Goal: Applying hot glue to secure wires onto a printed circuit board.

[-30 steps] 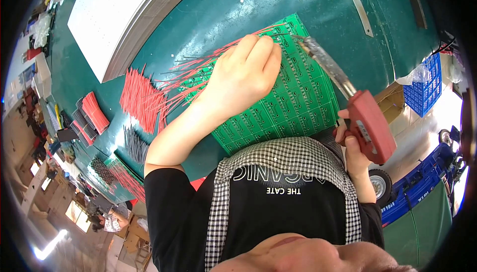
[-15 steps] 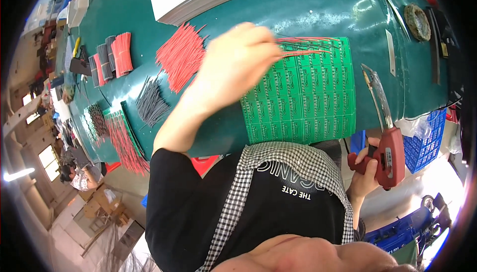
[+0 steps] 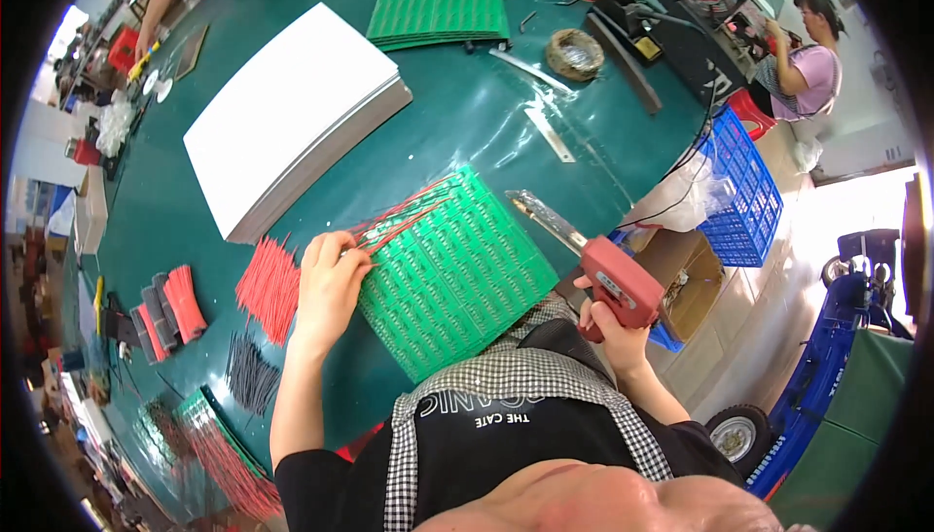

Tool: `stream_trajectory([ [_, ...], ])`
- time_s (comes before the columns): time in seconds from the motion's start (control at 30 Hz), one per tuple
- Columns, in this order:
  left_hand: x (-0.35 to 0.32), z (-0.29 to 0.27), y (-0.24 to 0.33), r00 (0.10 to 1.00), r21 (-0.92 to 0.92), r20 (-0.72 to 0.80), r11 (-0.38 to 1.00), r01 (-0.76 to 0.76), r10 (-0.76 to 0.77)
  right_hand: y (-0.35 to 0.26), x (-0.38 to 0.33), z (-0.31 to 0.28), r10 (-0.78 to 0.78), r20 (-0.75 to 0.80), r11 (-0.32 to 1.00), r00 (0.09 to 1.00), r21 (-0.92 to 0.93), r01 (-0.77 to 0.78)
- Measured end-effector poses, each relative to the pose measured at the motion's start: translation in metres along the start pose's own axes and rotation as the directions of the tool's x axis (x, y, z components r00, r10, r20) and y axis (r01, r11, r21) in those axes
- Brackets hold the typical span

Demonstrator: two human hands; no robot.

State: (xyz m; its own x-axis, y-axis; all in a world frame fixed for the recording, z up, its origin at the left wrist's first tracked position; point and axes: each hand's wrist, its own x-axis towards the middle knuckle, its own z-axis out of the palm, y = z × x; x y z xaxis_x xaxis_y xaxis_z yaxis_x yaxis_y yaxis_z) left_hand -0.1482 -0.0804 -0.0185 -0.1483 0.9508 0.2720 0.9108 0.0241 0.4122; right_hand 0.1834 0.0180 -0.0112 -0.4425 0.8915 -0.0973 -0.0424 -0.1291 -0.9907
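My left hand (image 3: pixel 333 277) is at the left edge of a green circuit board panel (image 3: pixel 457 269), its fingers pinched together; a bit of red wire appears to show at the fingertips. Red and black wires (image 3: pixel 404 216) lie along the panel's far left edge, their loose ends reaching past it. In my right hand (image 3: pixel 613 330) is a dark red soldering gun (image 3: pixel 623 282). Its long tip (image 3: pixel 535 211) points toward the panel's far right side, apart from it. A pile of loose red wires (image 3: pixel 269 289) lies just left of my left hand, with dark wires (image 3: pixel 253 373) nearer me.
A thick stack of white sheets (image 3: pixel 302 114) stands beyond the panel. More green panels (image 3: pixel 438 7), a tape roll (image 3: pixel 574 53) and metal strips lie farther back. Bundled wires (image 3: pixel 167 313) and a wired board (image 3: pixel 224 444) are at left. A blue crate (image 3: pixel 741 192) stands right.
The view has turned, showing more of the table's far side. My left hand has drawn back from over the panel to its left edge. The soldering gun is now closer to the panel.
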Motion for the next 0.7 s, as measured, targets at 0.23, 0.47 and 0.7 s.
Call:
stream_trajectory([
  [0.23,0.013,-0.061,0.011,0.842,-0.309,-0.359,0.902,0.301,-0.404,-0.002,0.004,-0.014,-0.010,-0.035,1.000,0.999,0.014,0.011],
  [0.47,0.088,0.015,0.042,0.990,-0.050,-0.113,0.995,-0.086,0.080,0.005,0.030,-0.012,-0.012,0.030,1.000,0.999,0.016,0.012],
  [0.7,0.103,0.055,0.039,0.956,-0.330,0.194,0.903,0.275,-0.221,0.016,0.042,-0.010,0.054,0.108,0.998,0.993,-0.019,-0.052],
])
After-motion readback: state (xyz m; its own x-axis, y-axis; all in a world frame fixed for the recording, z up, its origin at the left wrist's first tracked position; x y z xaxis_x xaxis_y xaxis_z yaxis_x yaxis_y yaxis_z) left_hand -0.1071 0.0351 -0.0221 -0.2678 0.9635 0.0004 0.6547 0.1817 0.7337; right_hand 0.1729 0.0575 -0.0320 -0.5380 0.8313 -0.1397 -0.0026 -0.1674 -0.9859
